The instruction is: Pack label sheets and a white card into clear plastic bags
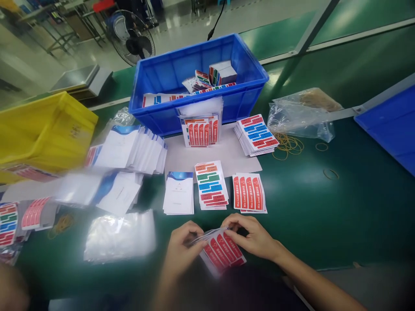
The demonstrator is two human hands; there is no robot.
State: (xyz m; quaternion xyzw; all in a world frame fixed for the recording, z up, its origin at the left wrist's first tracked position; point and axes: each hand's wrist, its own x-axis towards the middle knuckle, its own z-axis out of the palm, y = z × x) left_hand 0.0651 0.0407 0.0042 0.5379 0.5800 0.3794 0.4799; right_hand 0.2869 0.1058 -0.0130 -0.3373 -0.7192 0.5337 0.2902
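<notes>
Both my hands grip a clear plastic bag (223, 250) with a red-and-white label sheet showing through it. My left hand (186, 242) pinches its upper left edge between thumb and fingers. At the upper right corner, my right hand (249, 233) is closed on the same bag. Just beyond lie three piles side by side: white leaflets with a blue top (178, 194), multicoloured sticker sheets (212, 185) and red label sheets (249, 192). To the left, a pile of clear bags (119, 237) lies flat on the green table.
A blue bin (197, 106) with sticker sheets stands at the back, with filled bags (201, 125) leaning on its front. A banded sticker stack (256, 134) and rubber bands (288, 146) lie right. Leaflet stacks (118, 147) and a yellow bin (48, 134) are left. Part of a person (11, 285) shows lower left.
</notes>
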